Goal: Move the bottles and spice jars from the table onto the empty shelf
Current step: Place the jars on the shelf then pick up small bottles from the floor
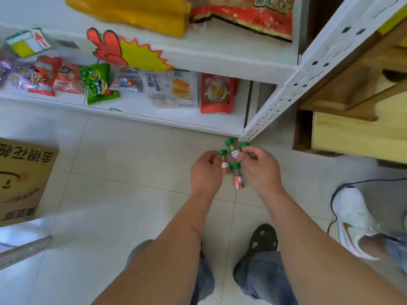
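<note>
Four small clear spice jars with green caps and orange powder inside, all held above the pale tiled floor (123, 164). Left hand (206, 170) grips one jar (224, 162), fingers curled round its side. Right hand (261, 167) pinches a second jar (233, 150) at the fingertips; a third (237, 176) hangs below; the fourth shows only its cap (244, 145). White metal shelf (154, 116) edge lies just ahead, snack packets (99, 84) on it. Cardboard box (22, 179) sits left.
</note>
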